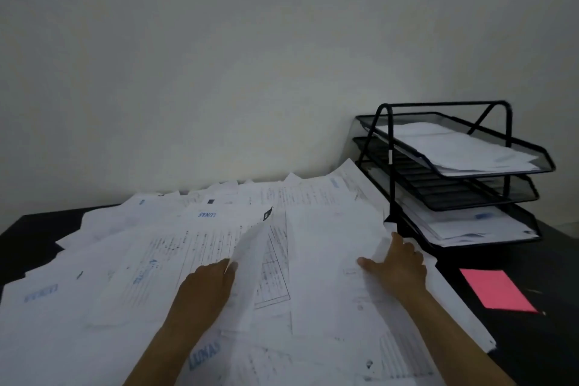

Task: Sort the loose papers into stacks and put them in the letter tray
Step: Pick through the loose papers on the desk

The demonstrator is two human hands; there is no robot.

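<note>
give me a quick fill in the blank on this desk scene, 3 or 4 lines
1. The letter tray has ____ tiers.
2. The tier holding no papers is the ____ one.
3. The lone sheet on the dark desk near the tray is ____ in colour.
4. The left hand lifts the edge of a paper while the ____ hand grips another sheet.

Missing words: three; middle; pink; right

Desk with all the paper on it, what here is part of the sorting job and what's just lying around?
Part of the job:
- loose white printed papers
- black three-tier wire-mesh letter tray
- left hand, lifting a sheet
- right hand, gripping a sheet's edge

Lying about:
- pink rectangular paper slip
- black desk
</note>
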